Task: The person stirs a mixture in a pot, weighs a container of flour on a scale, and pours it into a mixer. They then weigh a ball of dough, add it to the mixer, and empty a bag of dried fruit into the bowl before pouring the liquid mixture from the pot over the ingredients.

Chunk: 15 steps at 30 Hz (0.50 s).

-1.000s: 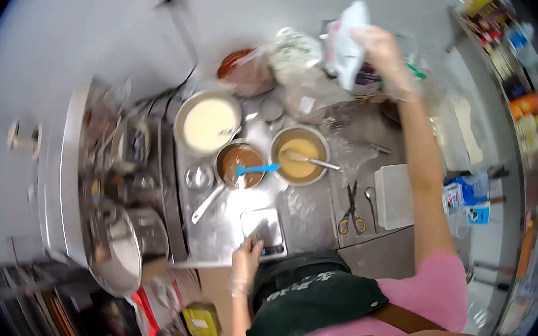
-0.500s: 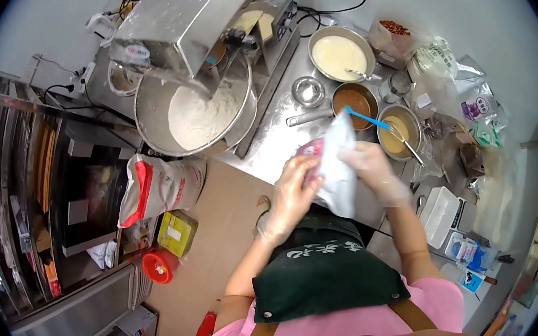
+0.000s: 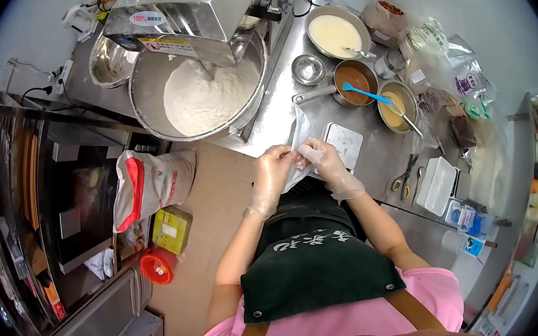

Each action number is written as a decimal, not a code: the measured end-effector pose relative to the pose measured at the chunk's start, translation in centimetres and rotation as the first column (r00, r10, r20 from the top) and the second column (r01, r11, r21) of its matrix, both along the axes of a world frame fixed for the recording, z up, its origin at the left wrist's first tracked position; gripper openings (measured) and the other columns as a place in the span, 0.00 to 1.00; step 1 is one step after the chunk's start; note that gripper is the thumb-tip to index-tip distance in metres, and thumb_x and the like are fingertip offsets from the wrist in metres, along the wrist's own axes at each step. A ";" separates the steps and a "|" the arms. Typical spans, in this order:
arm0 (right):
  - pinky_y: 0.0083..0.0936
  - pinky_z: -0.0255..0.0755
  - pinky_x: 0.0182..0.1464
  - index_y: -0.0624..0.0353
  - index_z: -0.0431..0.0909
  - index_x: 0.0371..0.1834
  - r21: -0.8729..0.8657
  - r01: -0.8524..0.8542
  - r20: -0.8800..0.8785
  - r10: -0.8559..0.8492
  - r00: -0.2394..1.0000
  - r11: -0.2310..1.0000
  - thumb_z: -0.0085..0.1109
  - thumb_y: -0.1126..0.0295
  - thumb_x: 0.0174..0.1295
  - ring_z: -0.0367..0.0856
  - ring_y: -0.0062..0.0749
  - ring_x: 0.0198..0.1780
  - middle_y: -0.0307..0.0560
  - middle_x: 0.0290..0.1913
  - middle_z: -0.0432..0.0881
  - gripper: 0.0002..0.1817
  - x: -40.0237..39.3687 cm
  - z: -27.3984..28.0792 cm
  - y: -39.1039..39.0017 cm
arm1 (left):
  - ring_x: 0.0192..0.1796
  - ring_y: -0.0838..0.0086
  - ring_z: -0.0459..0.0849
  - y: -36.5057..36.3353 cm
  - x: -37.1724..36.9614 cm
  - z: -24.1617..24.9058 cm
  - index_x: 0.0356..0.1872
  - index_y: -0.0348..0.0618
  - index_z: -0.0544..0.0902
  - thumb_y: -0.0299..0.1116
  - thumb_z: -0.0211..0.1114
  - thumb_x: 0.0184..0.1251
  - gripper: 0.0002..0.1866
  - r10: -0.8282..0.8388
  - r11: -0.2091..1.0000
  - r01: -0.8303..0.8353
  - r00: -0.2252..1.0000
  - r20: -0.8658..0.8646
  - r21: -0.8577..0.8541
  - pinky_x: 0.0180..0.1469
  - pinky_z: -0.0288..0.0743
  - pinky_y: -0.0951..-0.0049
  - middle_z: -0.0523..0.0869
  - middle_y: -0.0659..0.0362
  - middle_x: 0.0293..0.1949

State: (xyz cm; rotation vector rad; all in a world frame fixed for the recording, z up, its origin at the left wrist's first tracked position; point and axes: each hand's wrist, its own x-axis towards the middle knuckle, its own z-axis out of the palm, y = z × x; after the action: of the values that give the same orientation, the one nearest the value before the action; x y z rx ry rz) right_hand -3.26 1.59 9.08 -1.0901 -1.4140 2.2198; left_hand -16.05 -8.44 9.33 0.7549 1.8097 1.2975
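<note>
Clear plastic gloves cover both my hands. My left hand [image 3: 272, 171] pinches the edge of a whitish plastic bag [image 3: 304, 127] just in front of the apron. Close beside it, my right hand [image 3: 326, 160] is closed on the same bag, fingers nearly touching the left ones. The bag hangs edge-on, so its label and contents cannot be made out. Behind the right hand, a white scale [image 3: 344, 143] lies on the steel counter.
A stand mixer's bowl of flour [image 3: 206, 102] stands at left. Along the counter are a pan of brown liquid [image 3: 355, 80] with a blue spatula [image 3: 366, 92], bowls of pale batter [image 3: 334, 35], a small steel bowl [image 3: 308, 70] and scissors [image 3: 404, 177]. A flour sack [image 3: 153, 187] stands below.
Both hands came lower and closer together, and the bag turned and dropped toward the apron. The scale behind it now shows. My view shifted slightly.
</note>
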 end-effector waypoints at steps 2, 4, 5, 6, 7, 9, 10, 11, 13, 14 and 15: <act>0.20 0.75 0.39 0.63 0.78 0.36 -0.009 0.030 -0.009 -0.031 0.999 0.999 0.55 0.67 0.72 0.81 0.24 0.32 0.42 0.31 0.81 0.11 -0.1 0.4 -0.3 | 0.36 0.74 0.88 0.1 -0.4 0.4 0.43 0.33 0.87 0.26 0.68 0.66 0.08 0.016 0.999 -0.011 0.992 0.124 -0.035 0.42 0.80 0.74 0.89 0.53 0.35; 0.20 0.74 0.38 0.64 0.77 0.36 0.000 0.047 -0.009 -0.047 0.999 0.999 0.55 0.68 0.71 0.80 0.24 0.31 0.42 0.31 0.81 0.10 0.1 1.7 -0.4 | 0.36 0.82 0.83 0.0 0.0 1.6 0.41 0.32 0.87 0.27 0.67 0.68 0.08 0.021 1.000 -0.024 0.989 0.145 0.016 0.42 0.77 0.79 0.89 0.59 0.34; 0.20 0.74 0.37 0.64 0.77 0.36 -0.001 0.057 -0.006 -0.057 0.998 0.998 0.55 0.68 0.71 0.80 0.24 0.31 0.42 0.31 0.81 0.09 0.3 2.3 -0.7 | 0.37 0.83 0.82 0.0 0.2 2.1 0.41 0.32 0.87 0.28 0.67 0.69 0.08 0.031 0.999 -0.035 0.976 0.214 0.017 0.43 0.76 0.80 0.88 0.60 0.34; 0.20 0.75 0.38 0.64 0.77 0.36 0.001 0.065 0.015 -0.065 0.998 0.998 0.55 0.69 0.71 0.80 0.24 0.31 0.42 0.31 0.81 0.09 0.4 1.9 -0.9 | 0.38 0.84 0.80 0.0 0.4 2.3 0.41 0.31 0.87 0.29 0.67 0.70 0.09 0.042 0.999 -0.049 0.959 0.280 0.017 0.43 0.75 0.82 0.88 0.61 0.35; 0.21 0.75 0.39 0.64 0.77 0.36 0.006 0.071 0.032 -0.072 0.997 0.997 0.54 0.69 0.71 0.81 0.24 0.32 0.42 0.31 0.82 0.09 0.4 1.4 -0.7 | 0.37 0.82 0.83 0.3 0.3 2.2 0.41 0.32 0.88 0.27 0.66 0.70 0.07 0.022 0.999 -0.029 0.965 0.262 0.021 0.43 0.77 0.80 0.88 0.62 0.35; 0.20 0.75 0.38 0.64 0.76 0.36 -0.010 0.102 0.038 -0.101 0.994 0.995 0.55 0.71 0.70 0.81 0.23 0.32 0.42 0.32 0.81 0.07 0.2 0.8 -0.4 | 0.36 0.83 0.83 0.7 0.2 2.0 0.42 0.33 0.88 0.28 0.66 0.71 0.08 0.098 0.995 -0.078 0.892 0.442 -0.064 0.43 0.77 0.80 0.88 0.63 0.35; 0.20 0.74 0.38 0.64 0.76 0.36 -0.015 0.108 0.031 -0.107 0.994 0.994 0.55 0.71 0.70 0.81 0.23 0.32 0.41 0.31 0.81 0.07 0.3 0.7 -0.4 | 0.36 0.83 0.82 0.6 0.1 1.7 0.42 0.33 0.88 0.28 0.67 0.71 0.08 0.145 0.988 -0.099 0.839 0.524 -0.115 0.42 0.77 0.81 0.88 0.63 0.35; 0.19 0.74 0.38 0.64 0.76 0.37 -0.025 0.112 0.024 -0.112 0.993 0.993 0.55 0.71 0.70 0.81 0.23 0.32 0.41 0.31 0.81 0.07 0.4 0.6 -0.6 | 0.33 0.85 0.81 0.4 -0.2 1.2 0.43 0.35 0.88 0.29 0.68 0.71 0.08 0.115 0.993 -0.074 0.825 0.553 -0.095 0.39 0.76 0.82 0.87 0.64 0.33; 0.19 0.74 0.38 0.64 0.76 0.37 -0.017 0.109 0.026 -0.108 0.994 0.994 0.55 0.72 0.70 0.80 0.22 0.32 0.41 0.32 0.81 0.06 0.4 0.6 -0.6 | 0.30 0.85 0.78 0.4 -0.4 0.3 0.45 0.37 0.87 0.31 0.68 0.71 0.09 0.088 0.996 -0.053 0.807 0.585 -0.076 0.36 0.74 0.83 0.85 0.65 0.32; 0.19 0.74 0.38 0.64 0.76 0.37 -0.004 0.101 0.038 -0.101 0.994 0.995 0.55 0.73 0.70 0.80 0.22 0.32 0.40 0.32 0.81 0.06 0.4 0.8 -0.6 | 0.29 0.85 0.76 0.6 -0.4 0.4 0.46 0.37 0.86 0.32 0.68 0.71 0.10 0.074 0.997 -0.044 0.797 0.600 -0.064 0.34 0.74 0.84 0.84 0.65 0.31; 0.18 0.74 0.38 0.64 0.76 0.38 0.007 0.093 0.050 -0.094 0.994 0.996 0.55 0.73 0.70 0.80 0.22 0.32 0.40 0.32 0.81 0.06 0.4 0.9 -0.6 | 0.29 0.85 0.77 0.6 -0.5 0.5 0.45 0.38 0.86 0.32 0.68 0.71 0.09 0.090 0.994 -0.033 0.804 0.588 -0.106 0.35 0.74 0.84 0.84 0.66 0.31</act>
State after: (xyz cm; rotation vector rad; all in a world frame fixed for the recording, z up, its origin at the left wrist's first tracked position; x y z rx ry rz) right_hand -2.82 1.00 9.98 -1.1931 -1.3584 2.1368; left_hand -16.59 -7.82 9.84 0.1918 1.3698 1.2970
